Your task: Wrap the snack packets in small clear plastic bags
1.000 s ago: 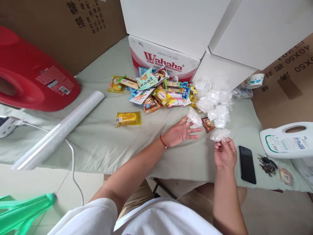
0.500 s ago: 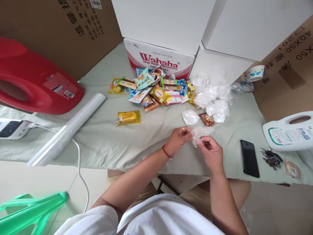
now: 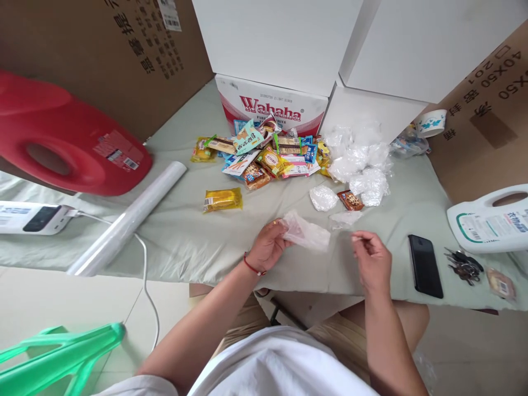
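Through the head view I have the left hand (image 3: 267,247) pinching one end of a thin, translucent plastic bag (image 3: 307,234), which trails toward the right above the cloth (image 3: 177,231). The right hand (image 3: 373,261) is curled, thumb and fingertips drawn together, apart from the bag; I cannot tell whether a wisp of film sits between them. Judging by how things lie, I'd put this bag at partly spread, with nothing visible inside it. A flimsy clear piece (image 3: 345,219) lies between the hands, farther back, and beyond it a crumpled round plastic bundle (image 3: 323,198) rests beside a brown cookie packet (image 3: 350,201). More crinkled clear plastic (image 3: 358,159) is heaped behind. The yellow-wrapped cake (image 3: 223,199) lies alone, and the snack packets (image 3: 272,159) sit loose and jumbled before the Wahaha carton (image 3: 289,107), so I judge them unsorted.
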{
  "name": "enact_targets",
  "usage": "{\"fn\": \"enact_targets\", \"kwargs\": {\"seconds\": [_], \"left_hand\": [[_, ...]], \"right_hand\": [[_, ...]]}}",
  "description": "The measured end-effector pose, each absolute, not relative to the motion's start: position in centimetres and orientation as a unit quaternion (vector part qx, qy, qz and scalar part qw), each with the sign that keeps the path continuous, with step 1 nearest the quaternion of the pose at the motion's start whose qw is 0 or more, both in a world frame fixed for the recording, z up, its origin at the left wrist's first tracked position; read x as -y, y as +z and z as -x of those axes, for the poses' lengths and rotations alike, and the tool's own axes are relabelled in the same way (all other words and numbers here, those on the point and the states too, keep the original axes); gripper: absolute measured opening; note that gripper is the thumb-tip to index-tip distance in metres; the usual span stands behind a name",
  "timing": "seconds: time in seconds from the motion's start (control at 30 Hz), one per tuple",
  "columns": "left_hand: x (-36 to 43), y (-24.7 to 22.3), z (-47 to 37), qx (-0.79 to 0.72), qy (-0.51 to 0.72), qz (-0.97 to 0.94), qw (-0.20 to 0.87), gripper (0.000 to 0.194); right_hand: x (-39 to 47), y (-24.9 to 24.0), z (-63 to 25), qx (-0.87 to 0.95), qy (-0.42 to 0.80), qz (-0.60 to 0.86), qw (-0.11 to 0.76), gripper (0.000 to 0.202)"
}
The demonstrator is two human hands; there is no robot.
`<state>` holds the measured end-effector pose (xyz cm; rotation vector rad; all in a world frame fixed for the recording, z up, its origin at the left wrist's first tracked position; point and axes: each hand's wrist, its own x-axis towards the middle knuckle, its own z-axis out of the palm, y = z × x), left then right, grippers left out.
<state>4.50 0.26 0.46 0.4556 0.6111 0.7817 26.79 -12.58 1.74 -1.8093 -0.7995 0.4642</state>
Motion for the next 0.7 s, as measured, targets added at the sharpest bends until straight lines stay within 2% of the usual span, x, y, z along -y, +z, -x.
{"fn": "enact_targets", "kwargs": {"seconds": [0.07, 0.13, 0.2, 0.33, 0.37, 0.43, 0.5, 0.53, 0.7], "left_hand": [[-0.3, 0.4, -3.4, -0.293, 0.389, -0.211, 0.848, 0.022], [-0.3, 0.3, -2.6, -0.29, 0.39, -0.214, 0.848, 0.02], [-0.2, 0.1, -2.1, -0.282, 0.374, -0.224, 0.854, 0.019], [-0.2, -0.2, -2.1, -0.269, 0.335, -0.242, 0.87, 0.017], [-0.2, -0.3, -2.1, -0.267, 0.332, -0.24, 0.872, 0.017], [-0.3, -0.4, -2.2, -0.263, 0.336, -0.232, 0.874, 0.019], [-0.4, -0.4, -2.2, -0.26, 0.339, -0.227, 0.875, 0.022], [-0.3, -0.5, -2.1, -0.26, 0.338, -0.226, 0.876, 0.023], [-0.3, -0.9, -2.1, -0.259, 0.331, -0.232, 0.877, 0.035]], "right_hand": [[11.5, 1.5, -28.0, 0.376, 0.086, 0.789, 0.478, 0.06], [9.7, 1.2, -28.9, 0.451, 0.062, 0.79, 0.41, 0.086], [7.5, 0.9, -29.2, 0.522, 0.067, 0.78, 0.339, 0.095], [2.4, 1.3, -27.9, 0.586, 0.024, 0.791, 0.172, 0.094], [1.3, 1.5, -27.4, 0.595, 0.02, 0.793, 0.127, 0.086], [-0.4, 2.0, -26.5, 0.618, 0.023, 0.783, 0.062, 0.059], [-1.3, 2.9, -25.9, 0.651, 0.018, 0.757, 0.058, 0.033], [-1.4, 3.5, -25.9, 0.663, 0.008, 0.745, 0.071, 0.03], [-3.5, 8.6, -29.6, 0.607, -0.168, 0.727, 0.272, 0.041]]}}
